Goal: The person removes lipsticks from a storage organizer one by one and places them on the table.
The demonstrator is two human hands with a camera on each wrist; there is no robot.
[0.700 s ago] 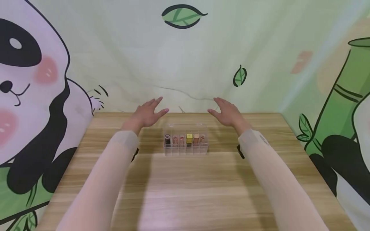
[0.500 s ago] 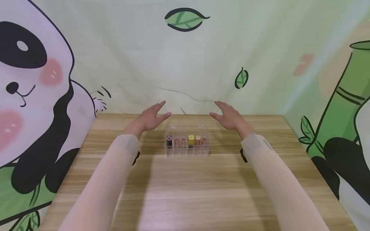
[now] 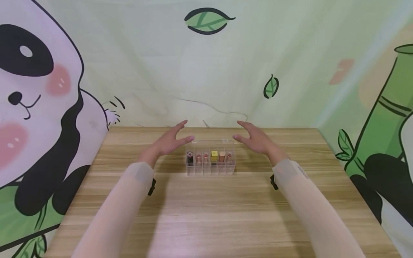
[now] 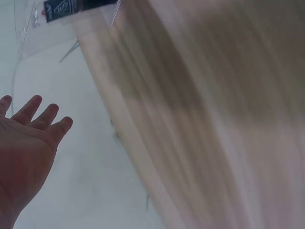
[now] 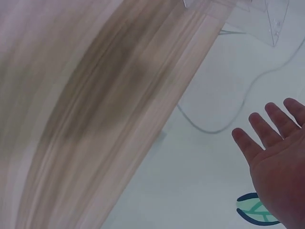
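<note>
A clear plastic lipstick case with its see-through lid raised stands toward the back of the table. Upright in its row of compartments are several lipsticks, among them a black tube, a yellow one and a peach one. To the left of the case is my left hand, fingers extended and thumb close to the lid's upper corner. My right hand mirrors it on the other side, thumb pointing at the lid. Both palms hold nothing; in the wrist views the fingers are spread and straight.
The wood-grain table extends toward me in front of the case. Behind its back edge hangs a cloth backdrop printed with pandas, leaves and bamboo. A thin cord runs along the backdrop. Dark wrist mounts sit below the sleeves.
Both hands have lowered and drawn back a little toward the case, their thumbs now beside the lid. The case stays in place; the head view has shifted slightly.
</note>
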